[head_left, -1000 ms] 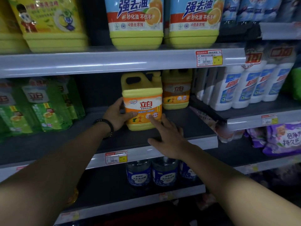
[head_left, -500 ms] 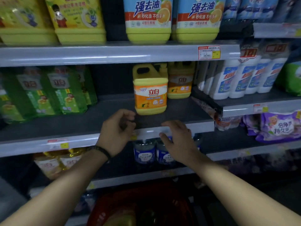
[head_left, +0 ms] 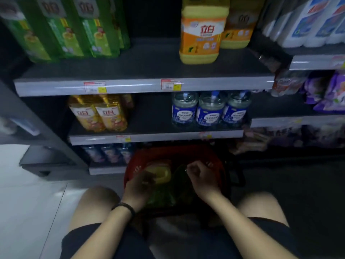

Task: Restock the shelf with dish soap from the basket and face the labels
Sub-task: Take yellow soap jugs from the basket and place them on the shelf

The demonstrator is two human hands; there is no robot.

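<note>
A red basket [head_left: 214, 157] stands on the floor between my knees, below the shelves. Inside lie a yellow dish soap jug [head_left: 162, 173] and green bottles [head_left: 162, 196]. My left hand [head_left: 138, 186], with a dark wristband, reaches into the basket with its fingertips at the yellow jug's near edge. My right hand [head_left: 200, 179] hovers over the green bottles, fingers loosely curled, with nothing seen in it. On the upper shelf [head_left: 130, 86] a yellow jug with an orange label [head_left: 200, 34] faces front, and a second jug [head_left: 238, 28] stands behind it to the right.
Green dish soap bottles [head_left: 74, 28] fill the shelf's left end, with bare shelf between them and the yellow jugs. Below stand golden bottles [head_left: 99, 113] and blue-labelled jars [head_left: 211, 111]. White bottles [head_left: 313, 21] and purple bags [head_left: 334, 92] are on the right.
Both hands have left the shelved jug and dropped into the basket. My view has tilted down from the shelves to the floor.
</note>
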